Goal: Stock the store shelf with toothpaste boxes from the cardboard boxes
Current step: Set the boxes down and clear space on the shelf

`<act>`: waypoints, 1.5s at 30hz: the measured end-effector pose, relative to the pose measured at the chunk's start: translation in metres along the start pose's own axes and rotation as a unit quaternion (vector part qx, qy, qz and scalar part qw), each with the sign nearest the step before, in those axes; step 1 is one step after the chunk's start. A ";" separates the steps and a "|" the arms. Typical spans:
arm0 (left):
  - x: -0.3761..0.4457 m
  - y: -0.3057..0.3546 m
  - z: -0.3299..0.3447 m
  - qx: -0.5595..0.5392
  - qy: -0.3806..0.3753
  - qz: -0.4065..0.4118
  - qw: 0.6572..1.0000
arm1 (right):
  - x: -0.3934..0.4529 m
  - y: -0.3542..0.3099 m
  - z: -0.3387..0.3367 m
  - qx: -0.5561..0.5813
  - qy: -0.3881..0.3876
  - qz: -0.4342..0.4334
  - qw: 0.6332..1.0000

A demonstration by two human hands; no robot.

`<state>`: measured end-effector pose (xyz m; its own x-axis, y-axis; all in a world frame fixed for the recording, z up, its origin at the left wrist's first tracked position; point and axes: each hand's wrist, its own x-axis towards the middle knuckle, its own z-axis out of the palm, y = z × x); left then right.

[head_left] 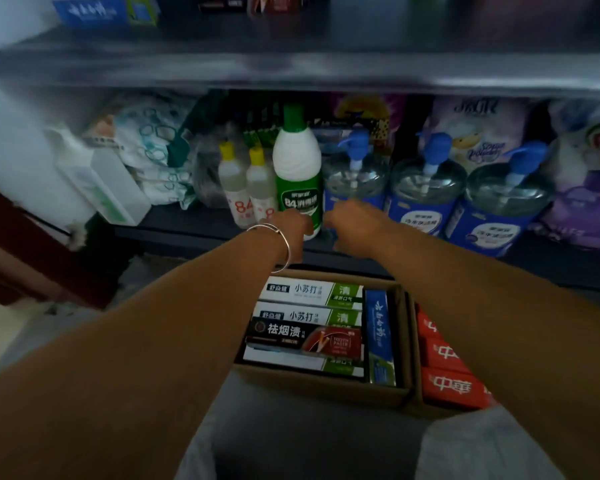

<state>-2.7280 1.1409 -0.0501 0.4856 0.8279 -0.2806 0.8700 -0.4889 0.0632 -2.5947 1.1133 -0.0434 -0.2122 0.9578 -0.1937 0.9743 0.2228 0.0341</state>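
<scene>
An open cardboard box (323,388) on the floor below the shelf holds several toothpaste boxes: white-and-green ones (312,293), a black-and-red one (302,337) lying on top, and a blue one (378,327) on edge at the right. A second cardboard box (417,344) to its right holds red toothpaste boxes (451,386). Both arms reach over the boxes toward the lower shelf (174,220). My left hand (293,226), with a bangle at the wrist, overlaps the base of a green-and-white bottle (297,168). My right hand (355,228) is just to the right of it. The fingers of both are hidden and blurred.
The lower shelf carries two small yellow-capped bottles (246,181), three blue pump bottles (426,188), purple detergent bags (582,188) and white packs (149,147). The upper shelf (291,69) juts out overhead with toothpaste boxes (90,12) on it. A dark red panel (21,244) stands at the left.
</scene>
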 end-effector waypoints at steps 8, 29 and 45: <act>0.023 -0.019 0.061 0.000 -0.084 0.005 0.996 | 0.020 -0.025 0.076 0.083 -0.223 -0.039 0.971; 0.038 -0.024 0.104 -0.034 -0.130 0.020 0.991 | 0.016 -0.043 0.137 0.066 -0.272 -0.099 0.955; 0.029 -0.005 0.037 -0.037 -0.096 0.048 0.994 | -0.005 0.006 0.062 0.082 -0.232 -0.057 0.968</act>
<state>-2.7212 1.1573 -0.0937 0.5472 0.7078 -0.4467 0.8283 -0.5347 0.1673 -2.5830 1.0984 -0.1032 -0.3001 0.7354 -0.6075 0.9533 0.2547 -0.1626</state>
